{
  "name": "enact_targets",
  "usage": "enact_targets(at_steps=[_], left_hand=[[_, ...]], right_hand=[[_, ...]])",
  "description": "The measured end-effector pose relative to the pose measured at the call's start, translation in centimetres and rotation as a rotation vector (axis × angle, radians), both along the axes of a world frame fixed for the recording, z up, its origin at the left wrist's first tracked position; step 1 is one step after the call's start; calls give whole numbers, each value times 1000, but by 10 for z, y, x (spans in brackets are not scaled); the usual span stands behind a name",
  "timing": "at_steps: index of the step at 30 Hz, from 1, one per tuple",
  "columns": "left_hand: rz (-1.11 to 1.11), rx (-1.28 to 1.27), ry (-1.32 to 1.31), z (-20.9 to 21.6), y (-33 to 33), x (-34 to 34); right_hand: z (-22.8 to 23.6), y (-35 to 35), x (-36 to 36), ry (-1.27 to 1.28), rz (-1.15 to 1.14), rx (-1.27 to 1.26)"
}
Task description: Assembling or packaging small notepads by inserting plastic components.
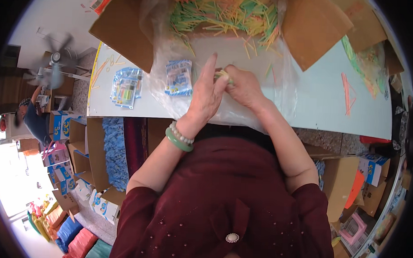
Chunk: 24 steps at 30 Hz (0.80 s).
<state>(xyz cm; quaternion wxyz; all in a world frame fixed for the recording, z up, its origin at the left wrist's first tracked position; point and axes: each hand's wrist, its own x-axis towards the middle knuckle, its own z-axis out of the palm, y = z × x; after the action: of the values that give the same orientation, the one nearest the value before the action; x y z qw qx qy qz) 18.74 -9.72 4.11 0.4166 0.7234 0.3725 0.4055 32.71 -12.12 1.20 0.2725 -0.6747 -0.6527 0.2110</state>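
Over the table (pixel 317 102), right hand (pixel 245 88) clenches sticks (pixel 225 75); left hand (pixel 205 95) beside it, fingers straight, whether gripping I can't tell; packet (pixel 178 77) lies just left.

Right hand (pixel 245 88) holding thin sticks (pixel 224 75) (left hand (pixel 205 96) alongside)

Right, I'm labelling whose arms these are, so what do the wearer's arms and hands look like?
The sleeves are dark maroon and end near the elbows. The left hand and right hand are ungloved. The left wrist wears pale, round beads and a smooth green bangle; the right wrist is bare.
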Motion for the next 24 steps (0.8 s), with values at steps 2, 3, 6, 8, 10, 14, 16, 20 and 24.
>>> enact_targets(at_steps=[2, 3, 6, 8, 10, 14, 16, 20, 24], left_hand=[[-32, 49, 24, -9, 0, 6], [-10, 88, 124, -13, 2, 8], [78, 81, 290, -23, -10, 15], [162, 111, 261, -29, -13, 20], [166, 131, 254, -27, -17, 24], [147, 45, 51, -11, -22, 25], [186, 85, 90, 2, -17, 16], [396, 284, 404, -3, 2, -24], [721, 261, 806, -15, 25, -57]], right_hand=[[-10, -5, -13, 78, -22, 89], [-17, -7, -14, 108, -24, 134], [-30, -13, -17, 61, 44, 338], [-30, -14, -17, -3, -17, 376], [-29, -14, -19, -73, -63, 421], [-31, -20, -21, 193, -154, 530], [-34, -19, -15, 348, -140, 516], [-44, -16, -6, 431, -215, 393], [-28, -20, -2, 486, -275, 370]])
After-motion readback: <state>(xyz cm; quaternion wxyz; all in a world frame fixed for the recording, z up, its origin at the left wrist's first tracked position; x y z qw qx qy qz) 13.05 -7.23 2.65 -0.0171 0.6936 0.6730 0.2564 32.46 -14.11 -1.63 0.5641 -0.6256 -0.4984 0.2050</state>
